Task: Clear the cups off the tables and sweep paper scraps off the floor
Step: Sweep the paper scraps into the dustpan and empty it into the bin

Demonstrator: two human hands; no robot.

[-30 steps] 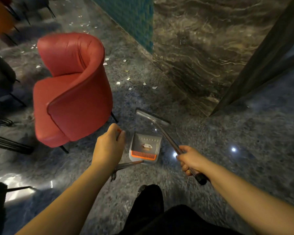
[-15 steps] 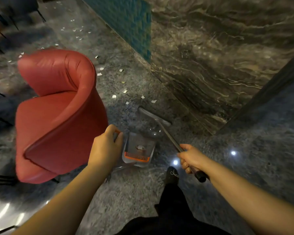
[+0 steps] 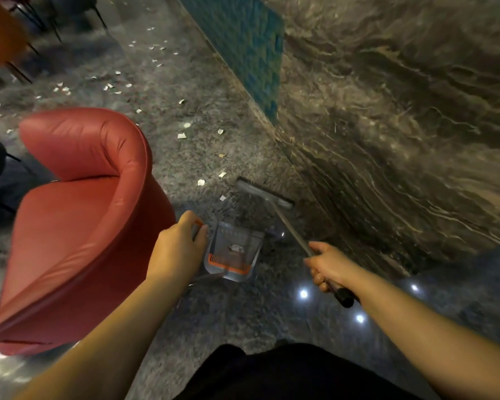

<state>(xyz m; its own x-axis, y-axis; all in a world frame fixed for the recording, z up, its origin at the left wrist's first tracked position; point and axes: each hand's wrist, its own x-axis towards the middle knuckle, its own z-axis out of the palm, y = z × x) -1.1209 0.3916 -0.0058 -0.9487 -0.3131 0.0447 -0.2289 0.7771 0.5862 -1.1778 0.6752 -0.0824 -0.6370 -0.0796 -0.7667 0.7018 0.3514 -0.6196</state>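
I had my right hand (image 3: 326, 265) wrapped around the thin metal shaft of the long-handled grey broom (image 3: 264, 194), just above its black end grip, with the head resting on the dark speckled stone floor (image 3: 272, 310) near the foot of the veined marble wall (image 3: 401, 140). My left hand (image 3: 177, 249) was curled around the orange-tipped handle of the grey plastic dustpan with the orange comb edge (image 3: 233, 252), held beside the red leather tub chair (image 3: 78, 220). The small white paper scraps (image 3: 201, 182) lay scattered ahead of the broom, well apart from one another. I judged them featherlight and flat, likely to flutter or skid on that glossy floor, so short gentle strokes suited them. No cups were in view.
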